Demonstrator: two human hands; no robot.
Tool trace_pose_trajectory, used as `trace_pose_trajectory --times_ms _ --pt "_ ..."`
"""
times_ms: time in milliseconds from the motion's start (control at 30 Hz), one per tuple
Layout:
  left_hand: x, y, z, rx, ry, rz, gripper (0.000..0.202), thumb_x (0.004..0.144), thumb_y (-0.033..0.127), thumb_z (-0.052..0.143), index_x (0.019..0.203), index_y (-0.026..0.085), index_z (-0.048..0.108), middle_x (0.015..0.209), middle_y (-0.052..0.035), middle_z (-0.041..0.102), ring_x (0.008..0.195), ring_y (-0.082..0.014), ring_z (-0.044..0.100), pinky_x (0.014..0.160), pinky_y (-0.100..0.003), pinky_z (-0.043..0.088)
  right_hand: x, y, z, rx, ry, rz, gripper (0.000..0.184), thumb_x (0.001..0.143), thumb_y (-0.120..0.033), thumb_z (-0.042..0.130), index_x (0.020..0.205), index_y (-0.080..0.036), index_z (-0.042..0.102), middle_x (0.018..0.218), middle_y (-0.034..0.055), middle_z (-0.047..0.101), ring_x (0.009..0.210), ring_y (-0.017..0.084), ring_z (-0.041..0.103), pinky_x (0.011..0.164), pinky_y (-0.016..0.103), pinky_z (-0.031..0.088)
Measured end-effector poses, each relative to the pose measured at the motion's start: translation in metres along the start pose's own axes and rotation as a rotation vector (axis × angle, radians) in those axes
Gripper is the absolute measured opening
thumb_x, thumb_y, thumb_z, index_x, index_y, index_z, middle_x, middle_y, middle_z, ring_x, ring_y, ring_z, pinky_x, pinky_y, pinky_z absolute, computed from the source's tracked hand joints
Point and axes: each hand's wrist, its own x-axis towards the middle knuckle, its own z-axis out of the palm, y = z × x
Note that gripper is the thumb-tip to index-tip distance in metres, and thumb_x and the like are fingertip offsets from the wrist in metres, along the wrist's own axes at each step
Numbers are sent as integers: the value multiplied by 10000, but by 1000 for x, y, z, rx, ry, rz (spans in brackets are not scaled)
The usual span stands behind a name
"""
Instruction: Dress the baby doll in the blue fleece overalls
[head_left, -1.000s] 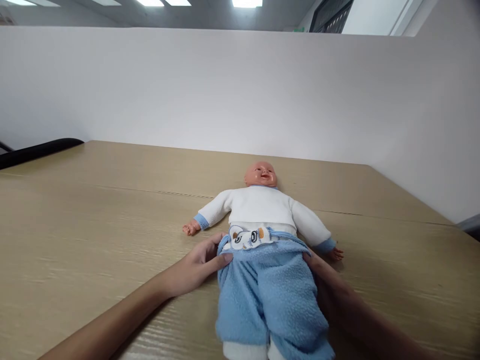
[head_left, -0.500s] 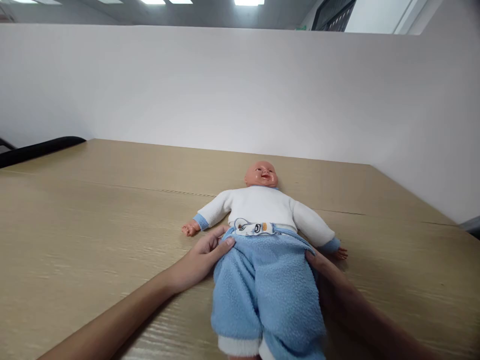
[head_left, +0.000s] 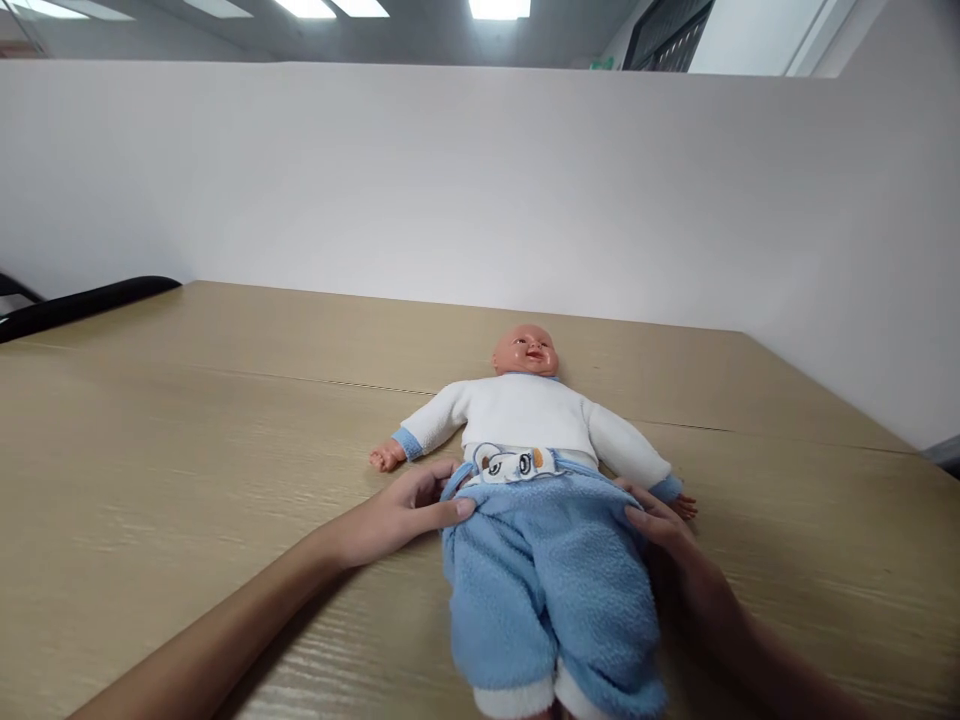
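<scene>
A baby doll (head_left: 525, 350) lies on its back, head away from me and arms spread. It wears a white top (head_left: 529, 412) with blue cuffs and fleecy blue pants (head_left: 551, 570) with white leg hems. A printed bear patch (head_left: 517, 465) shows at the waist, partly covered by the waistband. At the waistband's left side, my left hand (head_left: 420, 508) pinches the fabric between thumb and fingers. My right hand (head_left: 667, 525) grips the opposite side of the waistband, its thumb on top and its fingers partly hidden. The doll's feet are mostly out of frame.
The wooden table (head_left: 225, 420) spreads around the doll, with seams running across it. A white partition (head_left: 465, 190) rises at the far edge. A black chair edge (head_left: 90, 300) shows at the far left.
Both hands still hold the waistband. The pants have shifted slightly right, with the leg hems higher in view. More of the bear patch shows, and the right hand's fingers are more visible.
</scene>
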Motion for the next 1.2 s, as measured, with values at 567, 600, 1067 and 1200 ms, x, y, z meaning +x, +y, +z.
trace_pose_trajectory --times_ms 567,600,1067,1200 --pt "9 -16 3 -16 242 11 478 1013 661 630 969 190 565 853 21 463 815 -154 408 746 -275 375 9 3 -11 53 -120 22 159 976 -405 720 1097 -302 720 910 10 632 823 239 560 747 339 480" --pt "8 -14 3 -7 238 19 477 1012 657 632 955 188 571 856 17 466 822 -156 417 752 -276 377 9 2 -12 13 -127 11 160 975 -412 721 1088 -300 718 898 5 607 826 235 546 748 335 473" --pt "37 1 -4 270 310 147 388 1059 595 595 1150 218 607 1162 -48 644 1106 -220 579 984 -344 451 50 -30 -6 -376 -30 -113 305 960 -569 797 1046 -288 712 958 -38 679 952 216 610 899 318 481" --pt "56 -20 -5 49 358 112 466 1027 655 616 1105 197 578 936 14 577 829 -150 517 768 -282 419 57 -8 -4 -296 80 -66 362 884 -584 862 1061 -280 777 1042 4 799 1063 290 699 1008 388 544"
